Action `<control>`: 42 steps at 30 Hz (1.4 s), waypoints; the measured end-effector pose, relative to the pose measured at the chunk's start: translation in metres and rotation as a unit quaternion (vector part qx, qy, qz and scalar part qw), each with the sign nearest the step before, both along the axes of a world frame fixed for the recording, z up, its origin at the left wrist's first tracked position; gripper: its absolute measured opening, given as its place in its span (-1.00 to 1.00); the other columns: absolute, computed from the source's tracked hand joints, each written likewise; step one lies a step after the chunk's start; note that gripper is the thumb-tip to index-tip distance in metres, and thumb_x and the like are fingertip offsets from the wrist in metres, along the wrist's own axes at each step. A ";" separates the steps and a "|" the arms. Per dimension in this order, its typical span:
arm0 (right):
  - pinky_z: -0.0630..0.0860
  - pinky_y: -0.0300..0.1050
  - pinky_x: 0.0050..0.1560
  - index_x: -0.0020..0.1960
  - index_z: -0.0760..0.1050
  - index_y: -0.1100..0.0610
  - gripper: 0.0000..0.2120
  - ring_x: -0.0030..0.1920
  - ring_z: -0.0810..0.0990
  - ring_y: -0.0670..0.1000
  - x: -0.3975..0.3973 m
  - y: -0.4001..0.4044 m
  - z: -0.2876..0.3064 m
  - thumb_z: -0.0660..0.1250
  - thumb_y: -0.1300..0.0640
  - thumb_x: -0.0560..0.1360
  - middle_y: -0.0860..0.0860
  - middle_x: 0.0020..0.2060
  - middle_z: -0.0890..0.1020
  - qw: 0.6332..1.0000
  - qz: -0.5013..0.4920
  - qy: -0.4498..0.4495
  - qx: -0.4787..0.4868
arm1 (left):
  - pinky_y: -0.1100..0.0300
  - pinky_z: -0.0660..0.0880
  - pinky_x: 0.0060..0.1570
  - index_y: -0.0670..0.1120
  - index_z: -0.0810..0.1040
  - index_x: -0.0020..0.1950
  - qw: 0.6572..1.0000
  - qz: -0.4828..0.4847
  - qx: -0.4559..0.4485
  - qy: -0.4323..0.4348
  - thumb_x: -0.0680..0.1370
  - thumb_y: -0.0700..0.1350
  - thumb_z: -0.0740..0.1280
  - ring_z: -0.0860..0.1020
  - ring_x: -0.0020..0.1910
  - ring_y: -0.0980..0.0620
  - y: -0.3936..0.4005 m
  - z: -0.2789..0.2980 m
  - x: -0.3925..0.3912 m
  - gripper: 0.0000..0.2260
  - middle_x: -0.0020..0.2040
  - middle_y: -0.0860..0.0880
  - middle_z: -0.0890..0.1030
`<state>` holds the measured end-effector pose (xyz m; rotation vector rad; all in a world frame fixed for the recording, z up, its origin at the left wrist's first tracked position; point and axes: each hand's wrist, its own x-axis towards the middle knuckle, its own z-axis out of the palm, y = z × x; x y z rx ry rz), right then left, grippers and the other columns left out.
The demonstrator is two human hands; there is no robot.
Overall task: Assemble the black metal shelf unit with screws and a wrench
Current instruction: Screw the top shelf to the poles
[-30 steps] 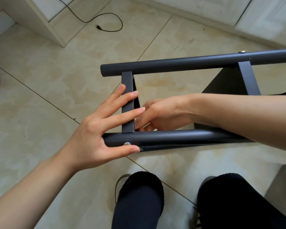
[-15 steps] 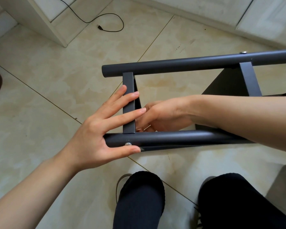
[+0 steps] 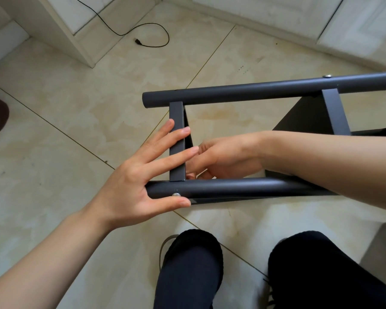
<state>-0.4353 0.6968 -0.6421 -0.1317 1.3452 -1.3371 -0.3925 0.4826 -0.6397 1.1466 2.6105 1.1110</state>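
Head view: black metal shelf unit lies on its side on the beige tiled floor, just ahead of my knees. My left hand is flat, fingers straight, pressing the flat crossbar and the end of the near round tube; thumb sits just below a silver screw head. My right hand reaches inside the frame beside that crossbar, fingers curled; what it grasps I cannot tell.
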 end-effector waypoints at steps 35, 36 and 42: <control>0.52 -0.12 0.13 0.26 0.59 -0.02 -0.73 0.06 0.60 -0.01 0.089 0.089 0.072 0.30 -0.01 0.60 -0.06 0.00 0.69 0.809 -0.069 0.471 0.345 | 0.29 0.46 -0.11 -0.09 0.55 0.25 0.610 0.421 0.475 -0.475 0.59 0.09 0.35 0.66 -0.07 0.18 0.082 0.014 0.057 -0.67 -0.02 0.04 0.70; 0.52 -0.13 0.10 0.25 0.60 -0.02 -0.73 0.03 0.60 -0.02 0.088 0.090 0.071 0.30 -0.01 0.59 -0.07 -0.04 0.69 0.808 -0.075 0.473 0.344 | 0.28 0.47 -0.11 -0.09 0.55 0.28 0.610 0.421 0.475 -0.474 0.60 0.07 0.36 0.66 -0.07 0.18 0.082 0.013 0.055 -0.67 -0.03 0.06 0.70; 0.50 -0.26 -0.04 0.20 0.63 -0.04 -0.76 -0.07 0.60 -0.09 0.072 0.099 0.071 0.31 -0.03 0.58 -0.10 -0.13 0.70 0.801 -0.097 0.486 0.335 | 0.35 0.56 -0.25 -0.04 0.57 0.32 0.628 0.407 0.468 -0.470 0.61 0.04 0.34 0.70 -0.10 0.18 0.083 0.013 0.036 -0.68 -0.02 0.06 0.74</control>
